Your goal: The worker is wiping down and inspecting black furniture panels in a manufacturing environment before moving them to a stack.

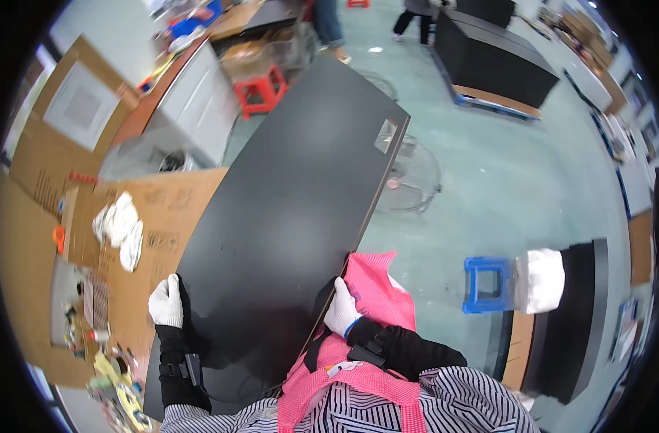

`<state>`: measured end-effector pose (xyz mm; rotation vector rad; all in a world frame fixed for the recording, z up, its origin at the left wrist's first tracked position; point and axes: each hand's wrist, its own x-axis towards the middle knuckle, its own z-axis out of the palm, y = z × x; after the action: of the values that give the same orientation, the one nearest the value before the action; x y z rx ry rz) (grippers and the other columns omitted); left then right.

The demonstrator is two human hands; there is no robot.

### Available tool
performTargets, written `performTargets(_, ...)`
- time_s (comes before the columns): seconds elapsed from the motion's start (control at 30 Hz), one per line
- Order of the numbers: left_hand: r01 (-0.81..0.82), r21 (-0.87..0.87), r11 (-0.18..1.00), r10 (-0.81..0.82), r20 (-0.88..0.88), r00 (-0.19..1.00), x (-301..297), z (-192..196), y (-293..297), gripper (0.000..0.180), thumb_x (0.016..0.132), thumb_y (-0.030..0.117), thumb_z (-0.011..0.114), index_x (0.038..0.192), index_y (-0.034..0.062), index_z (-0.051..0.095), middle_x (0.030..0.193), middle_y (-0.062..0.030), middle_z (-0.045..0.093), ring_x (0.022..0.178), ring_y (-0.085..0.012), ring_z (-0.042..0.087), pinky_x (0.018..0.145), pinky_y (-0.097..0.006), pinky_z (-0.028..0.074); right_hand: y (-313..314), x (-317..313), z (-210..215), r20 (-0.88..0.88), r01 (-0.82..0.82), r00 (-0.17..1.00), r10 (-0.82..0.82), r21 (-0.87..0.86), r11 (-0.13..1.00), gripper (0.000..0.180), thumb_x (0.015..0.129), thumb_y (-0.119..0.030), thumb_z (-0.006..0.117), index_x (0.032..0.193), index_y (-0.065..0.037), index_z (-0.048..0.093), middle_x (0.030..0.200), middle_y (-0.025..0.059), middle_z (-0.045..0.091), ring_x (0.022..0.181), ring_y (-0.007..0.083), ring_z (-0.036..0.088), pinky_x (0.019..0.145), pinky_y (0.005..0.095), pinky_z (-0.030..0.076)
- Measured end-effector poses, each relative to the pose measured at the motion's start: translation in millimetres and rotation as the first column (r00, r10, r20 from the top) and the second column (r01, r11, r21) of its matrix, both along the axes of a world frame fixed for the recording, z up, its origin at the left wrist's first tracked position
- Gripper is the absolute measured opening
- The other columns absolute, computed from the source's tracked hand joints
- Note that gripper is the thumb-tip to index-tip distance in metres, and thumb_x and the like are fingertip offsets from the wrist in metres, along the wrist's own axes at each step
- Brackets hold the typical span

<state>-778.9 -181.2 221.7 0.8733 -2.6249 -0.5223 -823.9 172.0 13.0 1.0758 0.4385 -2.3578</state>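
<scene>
A large dark grey board (286,187) with a small rectangular cutout near its far right corner stretches away in front of me. My left hand (166,302), in a white glove, is closed on the board's left edge. On the right edge my right hand (341,310), gloved too, grips the board close to my body; its fingertips are hidden. A pink apron (380,289) hangs against that edge beside my right hand. Under the board's left side lies brown cardboard (167,209).
A crumpled white cloth (120,227) lies on the cardboard. Standing fans (412,173) are beyond the board's right edge. A blue stool (487,285) and stacked dark boards (560,325) stand right. Farther off are a red stool (261,90), a pallet of panels (492,61) and two people.
</scene>
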Motion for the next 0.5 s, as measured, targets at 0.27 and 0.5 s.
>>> performTargets(0.27, 0.385, -0.008, 0.923, -0.383, -0.126, 0.915, -110, 21, 144, 0.054, 0.106, 0.037, 0.059, 0.069, -0.0016, 0.051, 0.057, -0.0106, 0.041, 0.056, -0.0140, 0.036, 0.055, -0.038, 0.035, 158, 18, 88, -0.025, 0.142, 0.990, -0.142, -0.019, 0.990, 0.063, 0.109, -0.051, 0.040, 0.154, -0.007, 0.042, 0.162, 0.0103, 0.046, 0.147, 0.0324, 0.044, 0.121, 0.0505, 0.035)
performTargets(0.5, 0.735, -0.014, 0.678, -0.731, -0.119, 0.672, -216, 44, 306, 0.048, 0.108, 0.037, 0.059, 0.078, -0.0007, 0.060, 0.064, 0.0014, 0.046, 0.064, -0.0075, 0.039, 0.059, -0.032, 0.038, 264, 44, 76, -0.102, 0.462, 0.882, -0.459, -0.002, 0.887, 0.063, 0.109, -0.051, 0.043, 0.153, -0.006, 0.044, 0.158, 0.0154, 0.049, 0.143, 0.0369, 0.048, 0.117, 0.0555, 0.038)
